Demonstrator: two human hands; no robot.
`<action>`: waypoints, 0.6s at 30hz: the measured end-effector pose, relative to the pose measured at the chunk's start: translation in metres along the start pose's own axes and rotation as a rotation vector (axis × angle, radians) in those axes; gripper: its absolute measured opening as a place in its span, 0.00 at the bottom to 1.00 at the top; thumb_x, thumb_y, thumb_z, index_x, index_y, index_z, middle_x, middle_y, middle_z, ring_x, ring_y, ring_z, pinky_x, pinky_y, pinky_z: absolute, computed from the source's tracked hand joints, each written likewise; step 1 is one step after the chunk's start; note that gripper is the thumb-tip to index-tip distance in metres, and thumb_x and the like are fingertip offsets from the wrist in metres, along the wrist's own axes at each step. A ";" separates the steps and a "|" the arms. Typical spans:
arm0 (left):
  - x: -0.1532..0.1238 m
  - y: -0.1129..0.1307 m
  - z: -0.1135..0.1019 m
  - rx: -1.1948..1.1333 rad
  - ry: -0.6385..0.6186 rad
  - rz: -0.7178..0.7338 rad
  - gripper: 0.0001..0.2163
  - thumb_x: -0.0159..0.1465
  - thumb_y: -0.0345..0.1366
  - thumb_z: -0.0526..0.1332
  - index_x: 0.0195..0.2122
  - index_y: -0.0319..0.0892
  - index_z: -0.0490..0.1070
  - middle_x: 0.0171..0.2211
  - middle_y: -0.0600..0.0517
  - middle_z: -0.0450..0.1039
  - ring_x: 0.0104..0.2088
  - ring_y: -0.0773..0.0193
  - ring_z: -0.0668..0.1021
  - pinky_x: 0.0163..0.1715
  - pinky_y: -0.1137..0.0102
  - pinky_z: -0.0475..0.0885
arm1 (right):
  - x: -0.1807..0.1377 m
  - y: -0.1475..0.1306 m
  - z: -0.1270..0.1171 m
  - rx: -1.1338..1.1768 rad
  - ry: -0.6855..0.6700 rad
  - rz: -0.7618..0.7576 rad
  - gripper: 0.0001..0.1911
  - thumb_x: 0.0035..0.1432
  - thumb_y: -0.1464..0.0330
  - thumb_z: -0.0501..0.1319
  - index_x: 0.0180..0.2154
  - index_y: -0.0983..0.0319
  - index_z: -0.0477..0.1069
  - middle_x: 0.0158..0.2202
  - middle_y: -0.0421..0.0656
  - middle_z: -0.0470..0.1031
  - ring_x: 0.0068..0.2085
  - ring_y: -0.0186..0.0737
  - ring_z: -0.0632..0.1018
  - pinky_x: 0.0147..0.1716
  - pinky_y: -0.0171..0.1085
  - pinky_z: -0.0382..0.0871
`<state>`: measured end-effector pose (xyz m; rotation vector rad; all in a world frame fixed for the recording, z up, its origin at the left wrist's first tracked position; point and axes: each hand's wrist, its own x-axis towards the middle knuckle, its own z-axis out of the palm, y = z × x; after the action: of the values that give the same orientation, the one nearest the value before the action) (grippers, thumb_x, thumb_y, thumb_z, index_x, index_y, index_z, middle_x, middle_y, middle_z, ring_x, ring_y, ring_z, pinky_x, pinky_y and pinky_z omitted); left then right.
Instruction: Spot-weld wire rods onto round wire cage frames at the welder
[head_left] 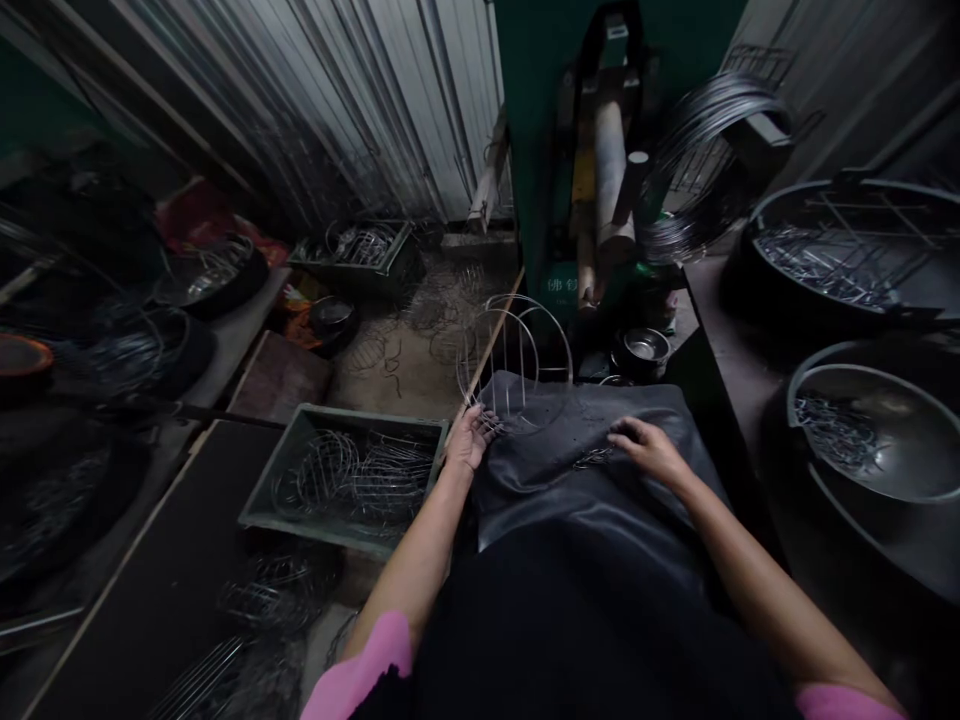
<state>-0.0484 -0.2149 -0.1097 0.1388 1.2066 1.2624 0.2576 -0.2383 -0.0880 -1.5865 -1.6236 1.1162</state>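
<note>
My left hand (470,437) is closed on the lower left edge of a round wire rack (538,345). The rack stands tilted up over my lap, its curved rims and straight bars showing; more than one ring seems to overlap. A dark leather-like apron (540,470) covers my lap. On it lies a small pile of short wire pieces (592,457). Just right of that pile is my right hand (649,450), its fingers curled together at the tips. Whatever those fingertips hold is too small and dark to make out.
To my left sits a green bin (262,500) of wire racks. A green machine (544,230) stands ahead, with a wire coil (712,110) beside it. At right are large pans (795,400) holding small metal pieces. Another metal-filled crate (397,255) stands by the corrugated wall (337,100).
</note>
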 end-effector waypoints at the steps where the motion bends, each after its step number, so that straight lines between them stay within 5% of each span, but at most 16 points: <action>1: 0.001 -0.002 -0.001 -0.023 0.013 0.018 0.10 0.52 0.37 0.63 0.33 0.39 0.67 0.25 0.51 0.72 0.27 0.66 0.76 0.35 0.67 0.73 | -0.008 0.008 0.003 -0.071 -0.036 -0.005 0.10 0.47 0.61 0.61 0.30 0.59 0.72 0.31 0.41 0.76 0.36 0.42 0.75 0.39 0.38 0.66; 6: 0.001 -0.007 -0.007 -0.054 0.021 0.088 0.11 0.52 0.38 0.64 0.33 0.40 0.67 0.25 0.53 0.72 0.28 0.67 0.77 0.36 0.70 0.71 | -0.046 0.038 0.025 -0.415 -0.156 -0.042 0.09 0.53 0.66 0.56 0.34 0.61 0.73 0.35 0.45 0.75 0.38 0.43 0.75 0.39 0.38 0.68; 9: -0.001 -0.008 -0.009 -0.052 0.003 0.091 0.11 0.51 0.37 0.64 0.34 0.39 0.67 0.25 0.53 0.73 0.28 0.67 0.77 0.36 0.70 0.71 | -0.055 0.045 0.032 -0.489 -0.111 -0.072 0.11 0.56 0.68 0.54 0.38 0.61 0.72 0.38 0.47 0.74 0.39 0.43 0.75 0.40 0.39 0.68; 14: -0.002 -0.007 -0.010 -0.046 -0.011 0.085 0.10 0.50 0.33 0.64 0.33 0.39 0.67 0.25 0.54 0.73 0.27 0.68 0.77 0.35 0.71 0.71 | -0.045 0.043 0.019 -0.576 0.034 -0.073 0.14 0.57 0.72 0.50 0.42 0.62 0.71 0.41 0.48 0.72 0.39 0.42 0.75 0.40 0.38 0.68; 18: -0.003 -0.006 -0.010 -0.026 -0.004 0.062 0.10 0.51 0.33 0.64 0.33 0.39 0.67 0.24 0.54 0.72 0.26 0.68 0.76 0.36 0.70 0.71 | -0.029 0.034 0.011 -0.747 -0.132 -0.115 0.18 0.57 0.74 0.51 0.47 0.61 0.70 0.44 0.49 0.71 0.42 0.43 0.74 0.39 0.35 0.66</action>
<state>-0.0515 -0.2241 -0.1159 0.1607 1.1897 1.3303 0.2671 -0.2706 -0.1196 -1.8406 -2.3626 0.5764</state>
